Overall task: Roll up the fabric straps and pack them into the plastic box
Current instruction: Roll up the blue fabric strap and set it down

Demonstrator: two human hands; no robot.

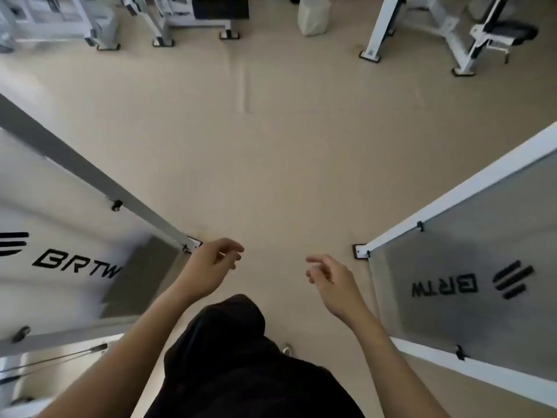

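No fabric strap and no plastic box shows in the head view. My left hand (pixel 211 267) hangs over the beige floor with its fingers loosely curled and nothing in it. My right hand (pixel 328 282) hovers a little to the right at the same height, fingers also relaxed and holding nothing. The two hands are apart, with bare floor between them. Below them is my dark clothing (pixel 241 357).
A white gym machine frame with a "BRTW" panel (pixel 75 260) stands close on the left, and another panel (pixel 470 282) close on the right. Beige floor (pixel 271 146) stretches ahead. More white machines (pixel 162 22) and a pale bag (pixel 313 15) stand at the far side.
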